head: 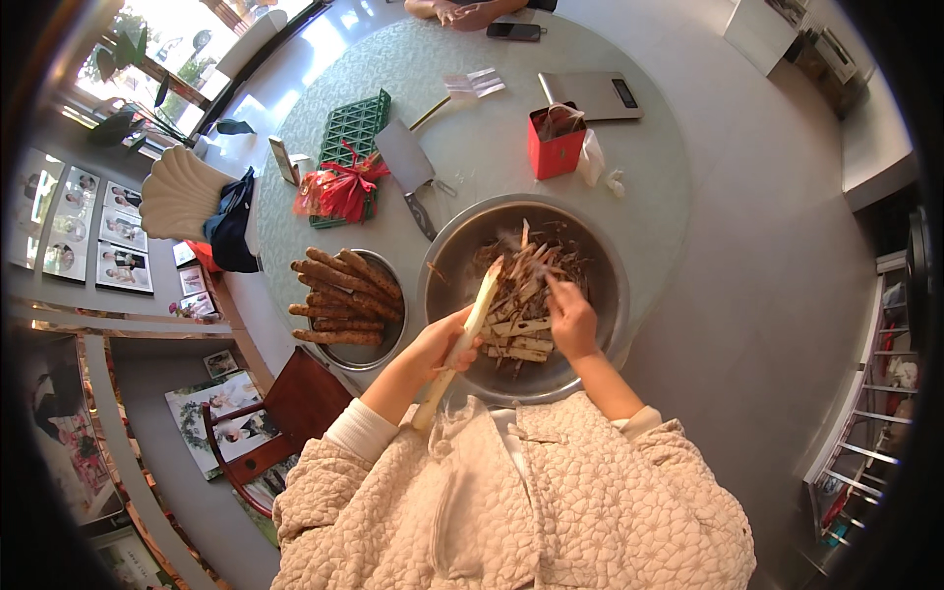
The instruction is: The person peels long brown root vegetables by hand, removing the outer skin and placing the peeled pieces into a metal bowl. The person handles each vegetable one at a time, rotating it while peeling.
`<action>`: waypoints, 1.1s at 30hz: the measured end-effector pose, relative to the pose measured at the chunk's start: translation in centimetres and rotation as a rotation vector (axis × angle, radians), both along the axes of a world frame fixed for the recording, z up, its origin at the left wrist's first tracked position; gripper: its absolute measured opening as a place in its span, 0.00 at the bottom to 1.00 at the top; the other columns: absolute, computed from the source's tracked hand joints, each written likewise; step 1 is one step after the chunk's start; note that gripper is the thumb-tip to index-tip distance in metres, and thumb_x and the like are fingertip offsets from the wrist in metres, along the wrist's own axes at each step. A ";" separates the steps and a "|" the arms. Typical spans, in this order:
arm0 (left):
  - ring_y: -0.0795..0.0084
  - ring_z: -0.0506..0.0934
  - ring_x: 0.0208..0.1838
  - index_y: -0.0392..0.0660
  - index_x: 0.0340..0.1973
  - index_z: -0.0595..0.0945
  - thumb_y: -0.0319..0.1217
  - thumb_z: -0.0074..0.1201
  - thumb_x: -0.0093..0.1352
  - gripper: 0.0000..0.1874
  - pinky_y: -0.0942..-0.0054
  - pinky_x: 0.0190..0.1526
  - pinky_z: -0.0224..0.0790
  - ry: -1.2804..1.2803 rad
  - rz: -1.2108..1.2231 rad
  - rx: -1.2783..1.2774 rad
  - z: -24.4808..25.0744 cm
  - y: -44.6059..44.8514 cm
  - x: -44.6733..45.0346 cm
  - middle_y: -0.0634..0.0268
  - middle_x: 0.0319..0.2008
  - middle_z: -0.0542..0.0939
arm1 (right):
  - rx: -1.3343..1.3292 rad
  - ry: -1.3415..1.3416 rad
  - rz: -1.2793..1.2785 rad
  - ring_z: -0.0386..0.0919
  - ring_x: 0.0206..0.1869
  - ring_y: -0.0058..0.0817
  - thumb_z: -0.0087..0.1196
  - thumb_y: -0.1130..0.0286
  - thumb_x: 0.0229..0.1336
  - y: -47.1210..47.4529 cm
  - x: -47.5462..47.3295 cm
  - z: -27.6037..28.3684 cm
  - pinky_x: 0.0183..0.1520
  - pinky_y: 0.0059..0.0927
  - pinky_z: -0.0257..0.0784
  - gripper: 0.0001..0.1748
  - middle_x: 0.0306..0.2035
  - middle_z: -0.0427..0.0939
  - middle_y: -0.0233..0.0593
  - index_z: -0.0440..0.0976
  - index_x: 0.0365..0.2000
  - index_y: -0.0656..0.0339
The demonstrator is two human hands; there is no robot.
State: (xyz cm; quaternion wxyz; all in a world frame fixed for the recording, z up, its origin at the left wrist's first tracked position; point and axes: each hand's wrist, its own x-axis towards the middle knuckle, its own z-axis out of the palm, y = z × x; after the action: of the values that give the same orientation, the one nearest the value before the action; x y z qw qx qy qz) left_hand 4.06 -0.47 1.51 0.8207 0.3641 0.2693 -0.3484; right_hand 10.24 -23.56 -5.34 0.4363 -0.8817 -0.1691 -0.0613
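My left hand [446, 341] grips a long peeled root, apparently Chinese yam [483, 299]. Its upper end leans over a wide stainless-steel basin [451, 296]; the lower end reaches my jacket. Over the basin's right half, my right hand [574, 321] is closed around a small tool [546, 271], blurred and mostly hidden by the fingers, perhaps a peeler. Brown-and-white peelings [527, 284] heap up beneath both hands. Short pale pieces [520, 346] lie at the near side of the heap. To the left, several unpeeled brown roots [346, 291] rest across a smaller metal basin [398, 335].
A cleaver [405, 156] lies beyond the basins, beside a green plastic crate [358, 122] with a red plastic bag [352, 188]. Farther right stand a red container [554, 151] and a kitchen scale [601, 94]. Another person's hands [457, 13] rest at the far table edge near a phone [514, 32].
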 end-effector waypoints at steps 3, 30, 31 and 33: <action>0.79 0.67 0.21 0.57 0.70 0.58 0.26 0.30 0.66 0.34 0.81 0.21 0.62 -0.150 -0.070 0.293 0.5 -0.7 0.0 0.67 0.29 0.69 | -0.009 -0.170 0.239 0.77 0.36 0.39 0.53 0.77 0.54 0.6 -1.1 1.9 0.38 0.36 0.74 0.21 0.37 0.78 0.37 0.76 0.50 0.56; 0.83 0.67 0.23 0.50 0.63 0.70 0.25 0.41 0.65 0.28 0.81 0.25 0.61 -0.526 -0.260 1.034 -2.7 -0.4 -1.1 0.73 0.23 0.73 | -0.144 -0.227 0.172 0.77 0.37 0.35 0.53 0.77 0.51 0.7 -0.9 2.4 0.40 0.33 0.74 0.21 0.36 0.77 0.34 0.77 0.48 0.59; 0.84 0.67 0.23 0.49 0.63 0.70 0.25 0.41 0.65 0.28 0.81 0.25 0.61 -0.514 -0.257 1.034 -2.6 -0.4 -1.2 0.73 0.24 0.73 | -0.155 -0.213 0.167 0.77 0.37 0.34 0.53 0.77 0.51 0.8 -0.9 2.3 0.41 0.32 0.74 0.21 0.36 0.77 0.34 0.77 0.48 0.59; 0.84 0.67 0.23 0.49 0.64 0.69 0.25 0.41 0.65 0.28 0.81 0.25 0.60 -0.525 -0.254 1.038 -2.5 -0.4 -1.3 0.74 0.23 0.72 | -0.152 -0.230 0.166 0.77 0.37 0.34 0.53 0.77 0.51 0.8 -0.7 2.4 0.40 0.33 0.74 0.21 0.36 0.77 0.33 0.77 0.48 0.58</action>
State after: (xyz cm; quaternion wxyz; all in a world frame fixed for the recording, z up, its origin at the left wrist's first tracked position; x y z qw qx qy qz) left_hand 2.73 -0.91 -0.97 0.5263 0.8211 0.1470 -0.1651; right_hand 9.49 -22.71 -2.98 0.3495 -0.8823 -0.2943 -0.1127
